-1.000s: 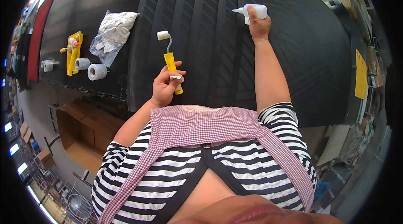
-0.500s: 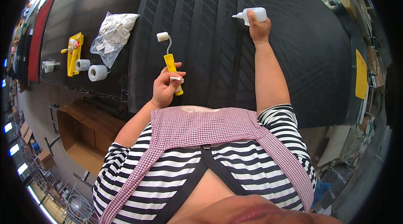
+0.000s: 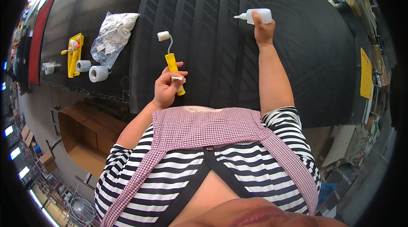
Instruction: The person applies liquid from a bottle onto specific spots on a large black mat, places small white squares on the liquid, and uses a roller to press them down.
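Observation:
My left hand point(image 3: 167, 89) is closed around the yellow handle of a small paint roller point(image 3: 171, 62), whose white roller head points away from me. A small folded white piece point(image 3: 177, 78) is pinched between the thumb and fingers of that same hand. Farther out, my right hand point(image 3: 264, 29) grips a translucent squeeze bottle point(image 3: 260, 15) lying on its side in the air or on the panel; I cannot tell which. Its thin nozzle points left, close to a short dark mark point(image 3: 232, 14) on the black panel point(image 3: 204, 65), which has grooved stripes and curved lines.
At left on the dark table lie a clear bag of white pieces point(image 3: 114, 33), a yellow tray point(image 3: 75, 61) with small items, and white rolls point(image 3: 98, 74). An open cardboard box point(image 3: 85, 137) stands below the table's near edge. A yellow sheet point(image 3: 365, 73) is at far right.
The nozzle and my right hand have shifted very slightly, the bottle now lying a little more level. My left hand keeps its hold on the roller.

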A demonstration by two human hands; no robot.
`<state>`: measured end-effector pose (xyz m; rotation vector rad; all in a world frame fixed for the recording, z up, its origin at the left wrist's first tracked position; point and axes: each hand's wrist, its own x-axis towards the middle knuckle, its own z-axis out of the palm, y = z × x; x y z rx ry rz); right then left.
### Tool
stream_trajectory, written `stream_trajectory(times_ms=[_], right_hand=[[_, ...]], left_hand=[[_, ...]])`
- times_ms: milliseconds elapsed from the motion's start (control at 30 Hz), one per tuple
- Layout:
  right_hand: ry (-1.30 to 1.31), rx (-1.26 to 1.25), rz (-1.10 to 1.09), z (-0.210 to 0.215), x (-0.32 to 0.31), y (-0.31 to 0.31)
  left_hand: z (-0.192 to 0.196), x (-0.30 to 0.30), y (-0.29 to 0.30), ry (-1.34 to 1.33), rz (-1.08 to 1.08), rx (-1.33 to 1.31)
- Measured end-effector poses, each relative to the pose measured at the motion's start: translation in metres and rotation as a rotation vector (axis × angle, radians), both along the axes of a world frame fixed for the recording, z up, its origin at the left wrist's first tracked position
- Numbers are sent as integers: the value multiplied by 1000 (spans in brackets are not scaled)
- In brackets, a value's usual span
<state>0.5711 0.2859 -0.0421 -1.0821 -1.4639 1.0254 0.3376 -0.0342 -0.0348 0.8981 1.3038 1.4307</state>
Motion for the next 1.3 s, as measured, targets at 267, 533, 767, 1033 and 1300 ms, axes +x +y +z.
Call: stream_trajectory(times_ms=[267, 533, 767, 1033, 1300], right_hand=[[-81, -11, 43, -6, -4, 1], [-126, 64, -30, -6, 0, 3], [19, -35, -82, 0, -8, 5], [-158, -2, -147, 0, -21, 11], [-243, 30, -190, 0, -23, 11]], left_hand=[[0, 0, 1, -17, -1, 6], [1, 0, 1, -2, 1, 0], [-3, -2, 1, 24, -25, 24], [-3, -3, 1, 11, -37, 23], [-3, -3, 0, 14, -39, 20]])
